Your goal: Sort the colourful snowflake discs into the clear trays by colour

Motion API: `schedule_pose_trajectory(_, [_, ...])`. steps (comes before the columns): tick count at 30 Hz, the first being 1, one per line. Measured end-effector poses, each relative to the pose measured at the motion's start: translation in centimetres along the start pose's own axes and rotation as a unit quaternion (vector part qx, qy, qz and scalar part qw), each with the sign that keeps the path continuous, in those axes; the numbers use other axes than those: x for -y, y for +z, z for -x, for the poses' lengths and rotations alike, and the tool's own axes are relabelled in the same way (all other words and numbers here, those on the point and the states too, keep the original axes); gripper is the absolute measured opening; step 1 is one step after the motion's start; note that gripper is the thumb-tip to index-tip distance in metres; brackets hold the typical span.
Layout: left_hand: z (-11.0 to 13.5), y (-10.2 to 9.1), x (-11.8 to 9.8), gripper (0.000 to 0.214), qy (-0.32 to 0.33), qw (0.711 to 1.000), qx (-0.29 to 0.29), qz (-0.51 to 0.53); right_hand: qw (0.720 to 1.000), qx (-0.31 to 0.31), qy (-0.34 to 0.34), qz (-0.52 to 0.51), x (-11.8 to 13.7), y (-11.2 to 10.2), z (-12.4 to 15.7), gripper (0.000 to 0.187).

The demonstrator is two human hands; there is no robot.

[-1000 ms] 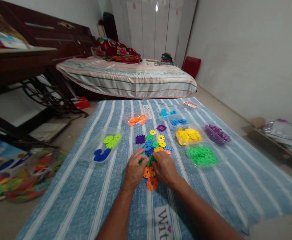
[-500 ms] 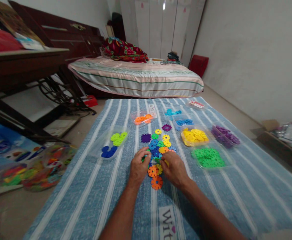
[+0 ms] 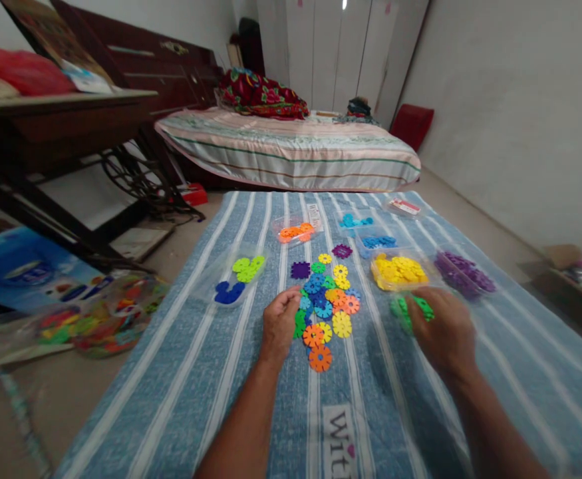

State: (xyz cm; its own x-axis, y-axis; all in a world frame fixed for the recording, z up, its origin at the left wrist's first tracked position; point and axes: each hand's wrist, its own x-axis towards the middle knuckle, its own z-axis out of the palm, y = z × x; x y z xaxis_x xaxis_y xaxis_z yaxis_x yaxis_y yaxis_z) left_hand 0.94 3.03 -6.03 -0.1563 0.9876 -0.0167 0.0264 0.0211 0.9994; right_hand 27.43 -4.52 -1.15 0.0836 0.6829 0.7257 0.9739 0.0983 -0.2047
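Observation:
Flat, notched plastic discs (image 3: 323, 308) in blue, green, orange and yellow lie in a loose pile at the middle of the cloth. My left hand (image 3: 279, 326) is at the pile's left edge, thumb and fingers pressed together; whatever may be between them is hidden. Over the tub of green discs (image 3: 400, 313) is my right hand (image 3: 445, 329), blurred, with fingers curled down; its fingertips are partly hidden, so I cannot tell if it grips a disc. A dark purple square piece (image 3: 300, 270) and a purple piece (image 3: 342, 251) lie behind the pile.
Clear tubs hold yellow discs (image 3: 400, 271), purple discs (image 3: 463, 271), blue discs (image 3: 378, 243), orange discs (image 3: 296, 232) and lime discs (image 3: 248, 268). A striped cloth (image 3: 195, 399) covers the table. Beyond is a bed (image 3: 291, 150); a sewing machine table (image 3: 61, 126) stands left.
My right hand has moved right, from the pile to the green tub. My left hand stays beside the pile. The camera view has shifted slightly.

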Motion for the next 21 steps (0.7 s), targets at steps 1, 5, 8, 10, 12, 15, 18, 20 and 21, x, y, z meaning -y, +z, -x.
schedule_pose_trajectory(1, [0.0,0.0,-0.1,0.026,-0.004,1.0,-0.003,0.007,1.0,0.006,-0.014,-0.025,0.8,0.3,0.5,0.015])
schedule_pose_trajectory(5, [0.1,-0.1,-0.3,0.031,-0.031,0.998,-0.004,0.052,0.988,0.067,-0.063,-0.125,5.2,1.9,2.4,0.01])
schedule_pose_trajectory(8, [0.2,-0.1,-0.4,0.035,-0.044,0.996,-0.004,0.079,0.975,0.112,-0.081,-0.173,7.8,2.9,3.7,0.012])
schedule_pose_trajectory(10, [0.2,-0.1,-0.4,0.036,-0.046,0.996,-0.005,0.081,0.969,0.128,-0.087,-0.193,8.9,3.4,4.3,0.014])
schedule_pose_trajectory(12, [0.2,-0.1,-0.5,0.038,-0.048,0.996,-0.006,0.074,0.965,0.141,-0.092,-0.203,9.5,3.7,4.8,0.014])
schedule_pose_trajectory(15, [0.2,-0.1,-0.6,0.042,-0.053,0.997,-0.001,0.064,0.963,0.154,-0.094,-0.202,10.2,4.2,5.3,0.014])
schedule_pose_trajectory(18, [0.2,-0.1,-0.6,0.046,-0.056,0.997,0.007,0.052,0.963,0.169,-0.091,-0.188,10.9,4.6,5.3,0.014])
schedule_pose_trajectory(20, [0.2,-0.2,-0.6,0.047,-0.054,0.998,0.008,0.041,0.963,0.18,-0.089,-0.177,11.4,5.0,5.1,0.015])
schedule_pose_trajectory(21, [0.2,-0.2,-0.5,0.047,-0.052,0.998,0.008,0.037,0.964,0.187,-0.086,-0.17,11.6,5.2,5.0,0.018])
